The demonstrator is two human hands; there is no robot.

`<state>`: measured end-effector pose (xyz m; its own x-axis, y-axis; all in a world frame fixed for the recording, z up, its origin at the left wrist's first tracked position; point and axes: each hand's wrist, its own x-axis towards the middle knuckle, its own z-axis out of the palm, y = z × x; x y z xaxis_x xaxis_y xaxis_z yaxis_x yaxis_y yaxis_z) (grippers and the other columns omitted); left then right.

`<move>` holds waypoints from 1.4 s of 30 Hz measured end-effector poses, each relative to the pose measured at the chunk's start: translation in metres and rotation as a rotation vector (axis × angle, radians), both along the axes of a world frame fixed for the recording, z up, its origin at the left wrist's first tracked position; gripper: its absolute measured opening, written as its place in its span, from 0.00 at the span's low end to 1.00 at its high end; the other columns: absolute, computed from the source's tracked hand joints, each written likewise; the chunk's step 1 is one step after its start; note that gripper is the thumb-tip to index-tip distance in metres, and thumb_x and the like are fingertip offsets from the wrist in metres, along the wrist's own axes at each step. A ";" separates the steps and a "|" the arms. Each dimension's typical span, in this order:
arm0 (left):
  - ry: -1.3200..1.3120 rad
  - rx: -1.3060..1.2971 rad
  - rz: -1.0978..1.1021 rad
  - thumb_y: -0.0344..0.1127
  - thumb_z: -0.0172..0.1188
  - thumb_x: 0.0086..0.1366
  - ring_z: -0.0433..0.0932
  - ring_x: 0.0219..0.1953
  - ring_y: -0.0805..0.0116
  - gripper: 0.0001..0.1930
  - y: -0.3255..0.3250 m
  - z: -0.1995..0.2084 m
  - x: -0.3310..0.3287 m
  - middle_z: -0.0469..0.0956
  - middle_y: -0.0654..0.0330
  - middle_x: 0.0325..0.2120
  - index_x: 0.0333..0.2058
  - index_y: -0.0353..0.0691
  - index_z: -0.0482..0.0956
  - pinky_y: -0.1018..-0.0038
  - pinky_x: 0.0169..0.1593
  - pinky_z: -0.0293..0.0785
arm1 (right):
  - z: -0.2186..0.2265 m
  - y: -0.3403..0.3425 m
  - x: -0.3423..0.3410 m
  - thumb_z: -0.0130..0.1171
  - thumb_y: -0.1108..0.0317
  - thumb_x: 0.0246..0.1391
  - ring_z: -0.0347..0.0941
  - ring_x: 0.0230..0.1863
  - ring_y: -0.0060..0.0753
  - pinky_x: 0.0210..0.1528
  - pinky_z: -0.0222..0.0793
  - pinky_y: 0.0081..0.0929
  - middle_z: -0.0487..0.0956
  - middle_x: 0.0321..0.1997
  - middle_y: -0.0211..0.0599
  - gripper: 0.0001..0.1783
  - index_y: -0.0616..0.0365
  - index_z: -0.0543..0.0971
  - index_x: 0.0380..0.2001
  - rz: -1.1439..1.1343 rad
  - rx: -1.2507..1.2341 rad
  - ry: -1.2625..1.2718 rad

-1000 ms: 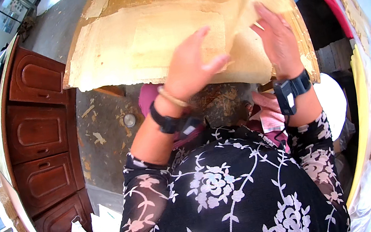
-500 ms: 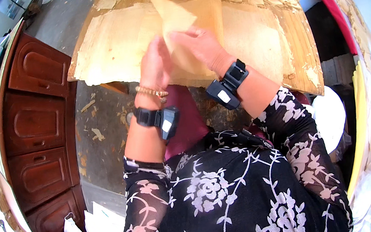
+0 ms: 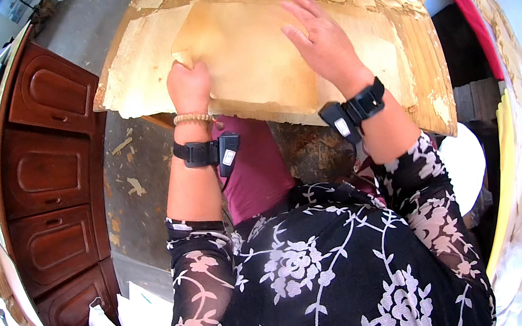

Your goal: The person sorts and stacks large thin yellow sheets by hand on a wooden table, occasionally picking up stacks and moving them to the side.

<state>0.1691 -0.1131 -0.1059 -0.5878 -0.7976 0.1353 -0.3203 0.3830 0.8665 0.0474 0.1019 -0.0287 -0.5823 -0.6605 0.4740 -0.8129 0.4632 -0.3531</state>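
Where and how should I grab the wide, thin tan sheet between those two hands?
I'd pinch the wide, thin tan sheet by its left edge, coming from the left. It lies mostly flat over paler sheet material, so its broad middle offers little to pinch. The bare left hand is closed on that edge; the open bare right hand is near the right side.

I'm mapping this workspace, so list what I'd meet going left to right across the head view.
Red-brown cabinet, left hand, right hand, white rounded object, yellow strip.
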 end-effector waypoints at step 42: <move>-0.035 1.143 -0.581 0.36 0.56 0.68 0.79 0.26 0.76 0.10 0.164 0.009 0.080 0.83 0.61 0.32 0.42 0.36 0.77 0.83 0.24 0.73 | -0.049 0.147 0.074 0.63 0.70 0.45 0.68 0.61 0.44 0.64 0.61 0.42 0.74 0.58 0.42 0.30 0.52 0.74 0.56 0.070 0.138 0.046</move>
<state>0.2493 0.0508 -0.0966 -0.8761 -0.0762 -0.4760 -0.3867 -0.4787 0.7882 0.1218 0.2485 -0.0777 -0.5123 -0.7592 0.4014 -0.8587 0.4465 -0.2514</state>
